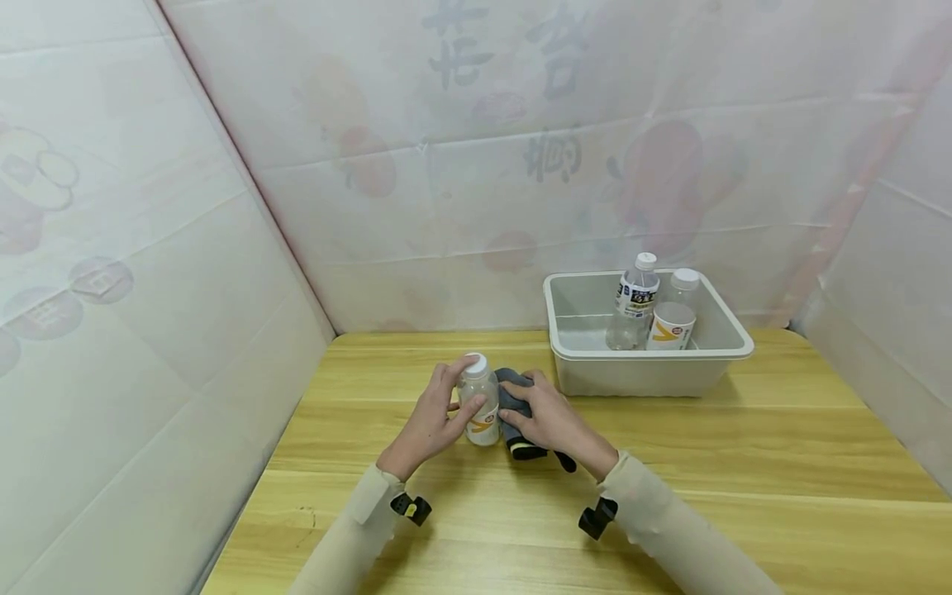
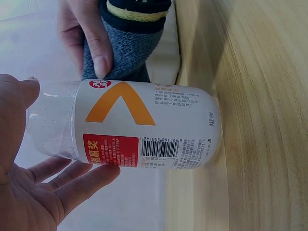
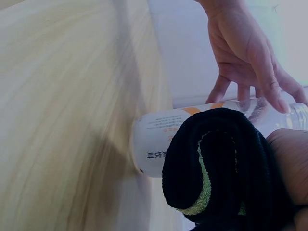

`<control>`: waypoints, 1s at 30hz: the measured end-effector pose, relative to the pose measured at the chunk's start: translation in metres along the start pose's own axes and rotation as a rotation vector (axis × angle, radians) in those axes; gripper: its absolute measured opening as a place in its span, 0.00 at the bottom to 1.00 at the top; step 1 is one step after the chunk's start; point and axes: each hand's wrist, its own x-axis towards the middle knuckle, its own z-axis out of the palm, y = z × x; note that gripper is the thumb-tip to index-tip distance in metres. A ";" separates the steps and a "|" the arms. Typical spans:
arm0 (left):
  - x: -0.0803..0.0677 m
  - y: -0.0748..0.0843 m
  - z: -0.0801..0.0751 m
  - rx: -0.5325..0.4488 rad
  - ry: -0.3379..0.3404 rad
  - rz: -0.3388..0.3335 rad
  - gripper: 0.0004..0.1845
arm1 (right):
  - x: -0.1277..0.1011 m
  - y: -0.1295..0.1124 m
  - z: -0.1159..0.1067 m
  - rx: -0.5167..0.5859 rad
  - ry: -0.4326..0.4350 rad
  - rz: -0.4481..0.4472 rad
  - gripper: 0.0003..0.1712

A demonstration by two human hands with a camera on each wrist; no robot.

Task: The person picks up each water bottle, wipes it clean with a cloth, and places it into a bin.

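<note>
A clear plastic bottle [image 1: 482, 413] with a white cap and an orange-marked label stands upright on the table. My left hand [image 1: 437, 413] holds it from the left, one finger at the cap and the thumb along its near side. In the left wrist view, that hand's fingers [image 2: 82, 187] reach round the bottle [image 2: 144, 125]. My right hand [image 1: 546, 413] grips a bunched grey cloth [image 1: 513, 401] with a black and yellow edge, against or right beside the bottle's right side. The folded cloth [image 3: 216, 163] hides part of the bottle in the right wrist view.
At the back right stands a light grey plastic bin [image 1: 647, 376]. Inside it are a bottle with a dark-printed label [image 1: 632, 306] and a bottle with an orange-marked label [image 1: 673, 318]. Sheeted walls border the wooden table [image 1: 781, 463] at the back and sides.
</note>
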 end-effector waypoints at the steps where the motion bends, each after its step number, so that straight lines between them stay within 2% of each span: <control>1: 0.000 0.000 0.000 -0.001 -0.001 -0.002 0.35 | 0.000 0.001 0.001 -0.002 -0.002 0.003 0.32; 12: 0.002 -0.003 0.001 0.001 0.009 0.002 0.34 | 0.002 0.006 0.009 -0.005 -0.018 -0.007 0.31; 23: 0.000 -0.002 0.001 -0.012 0.006 0.004 0.34 | 0.000 0.013 0.019 -0.014 -0.044 0.022 0.31; 30: 0.000 -0.002 0.002 0.015 0.008 0.007 0.34 | -0.001 0.016 0.023 0.013 -0.077 0.057 0.32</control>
